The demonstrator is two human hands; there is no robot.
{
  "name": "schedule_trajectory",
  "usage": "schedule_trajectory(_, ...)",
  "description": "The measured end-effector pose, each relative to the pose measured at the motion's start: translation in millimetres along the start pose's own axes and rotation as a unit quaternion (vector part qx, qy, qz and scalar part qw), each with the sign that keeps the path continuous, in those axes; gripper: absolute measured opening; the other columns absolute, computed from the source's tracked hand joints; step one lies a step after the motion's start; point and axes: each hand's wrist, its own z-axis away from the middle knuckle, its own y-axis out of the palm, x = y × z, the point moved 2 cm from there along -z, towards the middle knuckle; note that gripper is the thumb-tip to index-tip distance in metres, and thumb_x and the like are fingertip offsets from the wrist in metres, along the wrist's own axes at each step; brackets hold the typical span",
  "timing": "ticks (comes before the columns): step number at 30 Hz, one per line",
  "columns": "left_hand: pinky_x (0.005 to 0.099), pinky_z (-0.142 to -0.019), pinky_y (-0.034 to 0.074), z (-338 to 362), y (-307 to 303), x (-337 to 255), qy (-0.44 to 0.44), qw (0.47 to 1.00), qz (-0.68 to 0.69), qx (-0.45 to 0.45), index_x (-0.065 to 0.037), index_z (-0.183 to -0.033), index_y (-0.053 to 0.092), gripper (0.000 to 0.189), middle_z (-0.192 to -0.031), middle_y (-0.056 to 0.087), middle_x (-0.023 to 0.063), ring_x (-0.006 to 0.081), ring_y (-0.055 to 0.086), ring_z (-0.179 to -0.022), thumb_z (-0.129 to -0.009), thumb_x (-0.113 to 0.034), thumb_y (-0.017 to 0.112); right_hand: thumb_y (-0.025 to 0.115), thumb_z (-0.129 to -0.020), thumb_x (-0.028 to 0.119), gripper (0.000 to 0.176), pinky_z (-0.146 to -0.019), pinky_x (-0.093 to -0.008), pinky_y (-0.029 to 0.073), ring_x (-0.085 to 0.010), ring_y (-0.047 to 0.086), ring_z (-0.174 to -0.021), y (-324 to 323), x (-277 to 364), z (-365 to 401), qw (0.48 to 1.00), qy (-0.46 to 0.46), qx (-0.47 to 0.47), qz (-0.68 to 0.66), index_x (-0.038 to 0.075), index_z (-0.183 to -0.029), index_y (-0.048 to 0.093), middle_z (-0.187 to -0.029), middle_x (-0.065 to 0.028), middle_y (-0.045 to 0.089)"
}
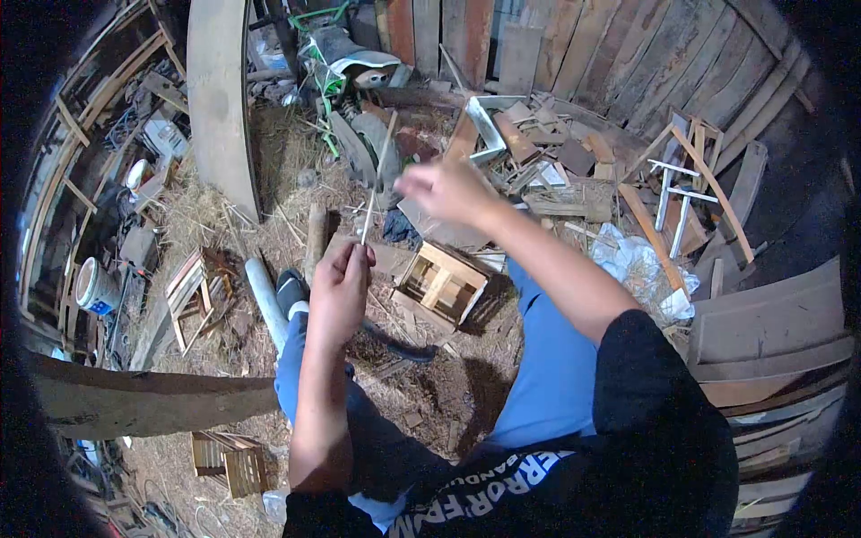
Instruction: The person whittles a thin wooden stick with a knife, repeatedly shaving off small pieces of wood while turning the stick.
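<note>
In the head view, my left hand (342, 280) is closed around the lower end of a thin wooden strip (378, 179), which points up and slightly to the right. To the right of the strip is my right hand (448, 194), apart from it and smeared by motion, so its fingers do not show clearly. Below and between my hands, a small slatted wooden crate (441, 285) rests near my feet, its frame of strips facing up.
More small slatted crates lie at left (199, 285) and lower left (229, 462). A white bucket (96, 285) is at far left. Scrap wood (574, 161) is piled by the plank wall, with a plastic bag (632, 260) to the right. A tall board (220, 99) leans upright.
</note>
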Motion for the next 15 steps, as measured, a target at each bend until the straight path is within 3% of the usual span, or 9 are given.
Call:
schedule_trajectory(2, 0.0230, -0.051, 0.029, 9.1, 4.1, -11.4, -0.040, 0.999, -0.003, -0.006, -0.005, -0.089, 0.059, 0.025, -0.066, 0.045, -0.0071, 0.0029, 0.039, -0.058, -0.108, -0.020, 0.051, 0.061, -0.100, 0.046, 0.039, -0.055, -0.0454, 0.047, -0.0344, 0.065, -0.057, 0.0, 14.0, 10.6, 0.990, -0.134, 0.020, 0.033, 0.010, -0.085, 0.068, -0.063, -0.0152, 0.063)
schedule_trajectory(4, 0.0231, -0.052, 0.029, 12.0, 2.7, -4.3, -0.032, 0.999, -0.023, 0.004, -0.005, -0.090, 0.060, 0.025, -0.067, 0.046, -0.0068, 0.0027, 0.039, -0.059, -0.108, -0.020, 0.051, 0.053, -0.101, 0.053, 0.047, -0.063, -0.0518, 0.053, -0.0396, 0.069, -0.069, 3.9, -14.8, -4.1, 0.997, 0.060, 0.050, -0.010, 0.014, -0.085, 0.072, -0.071, -0.0174, 0.068)
schedule_trajectory(6, 0.0234, -0.051, 0.029, 7.5, 3.3, 0.5, -0.033, 0.999, -0.013, 0.007, -0.005, -0.091, 0.060, 0.024, -0.066, 0.046, -0.0068, 0.0026, 0.038, -0.058, -0.108, -0.019, 0.052, 0.050, -0.101, 0.055, 0.049, -0.066, -0.0510, 0.054, -0.0405, 0.070, -0.071, -8.4, -36.1, -14.1, 0.998, 0.051, 0.027, 0.022, 0.015, -0.087, 0.073, -0.072, -0.0170, 0.069)
schedule_trajectory(9, 0.0236, -0.052, 0.030, 9.8, 3.5, -0.3, -0.023, 1.000, -0.010, 0.017, -0.004, -0.091, 0.060, 0.024, -0.069, 0.047, -0.0056, 0.0028, 0.040, -0.060, -0.108, -0.019, 0.051, 0.051, -0.101, 0.055, 0.049, -0.072, -0.0523, 0.054, -0.0388, 0.072, -0.081, -8.6, 3.7, 10.3, 0.995, -0.046, 0.085, 0.012, 0.012, -0.095, 0.074, -0.083, -0.0185, 0.072)
schedule_trajectory(13, 0.0243, -0.053, 0.033, 19.2, 3.7, -3.2, 0.044, 0.993, -0.106, 0.023, -0.004, -0.091, 0.061, 0.023, -0.070, 0.049, -0.0040, 0.0041, 0.043, -0.062, -0.107, -0.017, 0.051, 0.050, -0.102, 0.053, 0.050, -0.076, -0.0518, 0.053, -0.0418, 0.070, -0.087, -10.5, -68.1, -16.3, 0.984, 0.168, -0.047, -0.024, 0.009, -0.099, 0.074, -0.089, -0.0207, 0.072)
schedule_trajectory(14, 0.0249, -0.054, 0.035, 25.8, 7.8, -14.4, 0.002, 0.997, -0.080, 0.024, -0.002, -0.093, 0.062, 0.022, -0.070, 0.049, -0.0028, 0.0048, 0.045, -0.063, -0.107, -0.016, 0.050, 0.050, -0.103, 0.054, 0.053, -0.075, -0.0505, 0.054, -0.0404, 0.071, -0.081, -3.9, -94.5, -18.7, 0.987, 0.143, -0.077, -0.003, 0.006, -0.096, 0.072, -0.087, -0.0196, 0.073)
schedule_trajectory(15, 0.0250, -0.055, 0.035, 26.5, 10.0, -14.3, 0.010, 0.995, -0.095, 0.004, -0.002, -0.094, 0.062, 0.022, -0.070, 0.050, -0.0027, 0.0046, 0.045, -0.063, -0.107, -0.015, 0.051, 0.049, -0.104, 0.053, 0.055, -0.072, -0.0479, 0.052, -0.0356, 0.069, -0.075, 10.3, -112.4, -15.9, 0.973, 0.173, -0.116, -0.099, 0.004, -0.090, 0.069, -0.081, -0.0159, 0.070)
